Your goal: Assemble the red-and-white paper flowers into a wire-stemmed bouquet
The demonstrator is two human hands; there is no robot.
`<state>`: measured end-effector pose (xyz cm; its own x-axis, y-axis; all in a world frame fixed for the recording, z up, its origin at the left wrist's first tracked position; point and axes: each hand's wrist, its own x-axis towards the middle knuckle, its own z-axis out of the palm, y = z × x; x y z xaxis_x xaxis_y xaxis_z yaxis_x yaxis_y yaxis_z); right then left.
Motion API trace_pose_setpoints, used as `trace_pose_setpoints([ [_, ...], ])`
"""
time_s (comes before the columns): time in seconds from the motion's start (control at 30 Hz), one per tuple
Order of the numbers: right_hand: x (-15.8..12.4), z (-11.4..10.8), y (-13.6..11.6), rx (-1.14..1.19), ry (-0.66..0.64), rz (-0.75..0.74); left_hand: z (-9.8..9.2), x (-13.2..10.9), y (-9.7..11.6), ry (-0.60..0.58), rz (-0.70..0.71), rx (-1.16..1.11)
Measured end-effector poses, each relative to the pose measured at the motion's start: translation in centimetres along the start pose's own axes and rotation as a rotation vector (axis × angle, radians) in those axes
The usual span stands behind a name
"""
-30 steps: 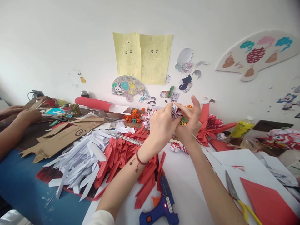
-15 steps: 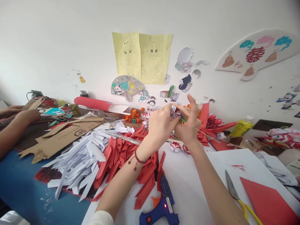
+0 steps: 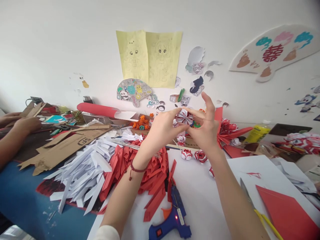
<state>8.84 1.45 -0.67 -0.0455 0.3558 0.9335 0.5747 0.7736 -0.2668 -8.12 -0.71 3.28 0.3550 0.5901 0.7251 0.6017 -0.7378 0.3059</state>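
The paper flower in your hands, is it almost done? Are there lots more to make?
Some are done: small red-and-white flowers lie on the table. Both hands, left and right, pinch one folded paper flower. Heaps of red strips and white strips remain unused.

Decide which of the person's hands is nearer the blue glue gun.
Left. The left hand is raised above and slightly left of the blue glue gun; the right hand is farther up and right.
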Motion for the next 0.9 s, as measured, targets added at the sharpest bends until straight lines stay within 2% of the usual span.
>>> trace_pose_setpoints([
  [0.2, 0.7, -2.2, -0.8, 0.078, -0.113, -0.01, -2.0, -0.2, -0.8, -0.048, 0.061, -0.066],
  [0.5, 1.0, -3.2, -1.9, 0.124, -0.179, -0.005, -1.7, -0.3, 0.1, 0.067, 0.049, -0.1],
  [0.73, 1.1, -3.3, -2.1, 0.097, -0.176, -0.023, -1.6, -0.4, 0.4, 0.095, 0.044, -0.148],
  [0.9, 1.2, -3.8, -2.4, 0.12, -0.197, 0.007, -1.8, -0.4, 0.3, 0.07, 0.054, -0.132],
])
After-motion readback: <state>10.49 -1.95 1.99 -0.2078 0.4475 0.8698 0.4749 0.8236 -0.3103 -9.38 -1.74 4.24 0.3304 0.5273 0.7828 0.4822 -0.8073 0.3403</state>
